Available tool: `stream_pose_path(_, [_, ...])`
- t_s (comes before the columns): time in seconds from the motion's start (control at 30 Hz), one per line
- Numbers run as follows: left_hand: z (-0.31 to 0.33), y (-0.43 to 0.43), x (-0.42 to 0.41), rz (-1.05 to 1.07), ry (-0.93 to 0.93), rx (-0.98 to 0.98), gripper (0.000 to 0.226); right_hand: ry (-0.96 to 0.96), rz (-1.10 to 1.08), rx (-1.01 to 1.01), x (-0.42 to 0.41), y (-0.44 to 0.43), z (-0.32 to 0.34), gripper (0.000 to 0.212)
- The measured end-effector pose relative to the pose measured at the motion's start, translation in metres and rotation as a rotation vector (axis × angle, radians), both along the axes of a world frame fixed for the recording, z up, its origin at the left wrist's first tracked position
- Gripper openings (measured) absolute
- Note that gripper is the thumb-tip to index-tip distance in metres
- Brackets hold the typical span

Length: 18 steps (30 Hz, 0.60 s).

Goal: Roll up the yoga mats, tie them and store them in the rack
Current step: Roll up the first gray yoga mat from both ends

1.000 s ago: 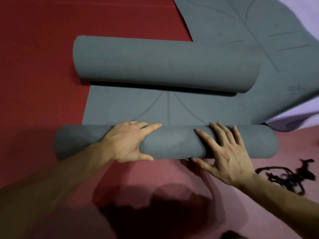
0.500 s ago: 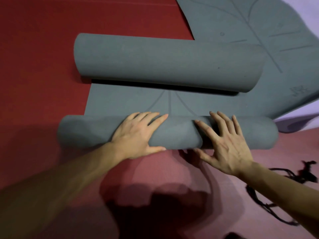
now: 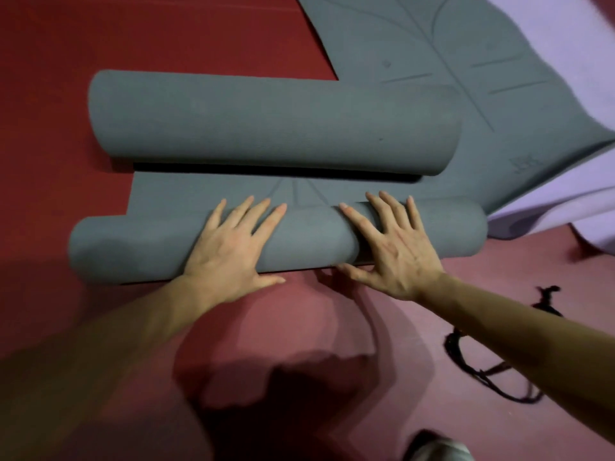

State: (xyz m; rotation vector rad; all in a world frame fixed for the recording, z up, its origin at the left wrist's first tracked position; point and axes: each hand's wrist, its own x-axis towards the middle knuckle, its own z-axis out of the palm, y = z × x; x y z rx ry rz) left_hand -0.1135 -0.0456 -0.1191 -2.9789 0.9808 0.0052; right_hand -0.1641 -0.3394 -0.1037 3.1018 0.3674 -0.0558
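A grey yoga mat lies on the red floor with both of its ends rolled. The near roll (image 3: 316, 237) runs left to right under my hands. My left hand (image 3: 233, 247) lies flat on it with fingers spread, left of centre. My right hand (image 3: 392, 247) presses flat on it, right of centre, thumb down at the roll's near side. The far roll (image 3: 273, 124) is thicker and lies parallel, a narrow strip of flat mat (image 3: 199, 191) between the two. A black cord (image 3: 492, 367) lies loose on the floor by my right forearm.
A second grey mat (image 3: 449, 54) with line markings lies flat at the upper right, over a lilac mat (image 3: 565, 207). Red floor (image 3: 133, 28) surrounds the rolls. A pale rounded object (image 3: 436, 450) shows at the bottom edge.
The near roll has moved away from me toward the far roll under both palms, and the flat strip between them has narrowed. My fingers have spread flatter over its top.
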Motion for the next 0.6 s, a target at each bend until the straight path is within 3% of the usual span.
stream_pose_path(0.3, [0.008,-0.001,0.007,-0.025,-0.036,-0.058,0.109,-0.034,-0.002,0.045,-0.014,-0.003,0.004,0.099])
stream_pose_path(0.6, [0.037,0.008,-0.029,0.081,0.261,0.035,0.115,-0.057,0.017,0.093,-0.028,0.017,0.016,0.095])
